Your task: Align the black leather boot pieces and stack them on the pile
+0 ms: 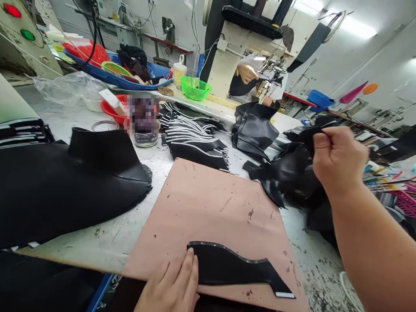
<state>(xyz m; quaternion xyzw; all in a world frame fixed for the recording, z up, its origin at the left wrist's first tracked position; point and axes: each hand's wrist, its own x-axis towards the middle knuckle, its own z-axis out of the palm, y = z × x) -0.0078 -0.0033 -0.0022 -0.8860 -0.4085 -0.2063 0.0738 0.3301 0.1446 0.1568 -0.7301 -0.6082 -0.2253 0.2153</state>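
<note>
The flat left hand [172, 281] is touching the left end of a sideways-lying black leather piece [234, 265]; the farther right hand [341, 158] is pinching another black piece [303, 135].

Behind the white, dark-speckled worktable [320, 264] rises a pale grey-white wall [182, 21] with thin cables hanging down it; a narrow red-edged shelf [172, 45] runs along its foot, a large cream-coloured machine body [224, 56] stands tilted in view, and bright white tube lights [359, 27] glow on the pale ceiling [393, 17]
</note>
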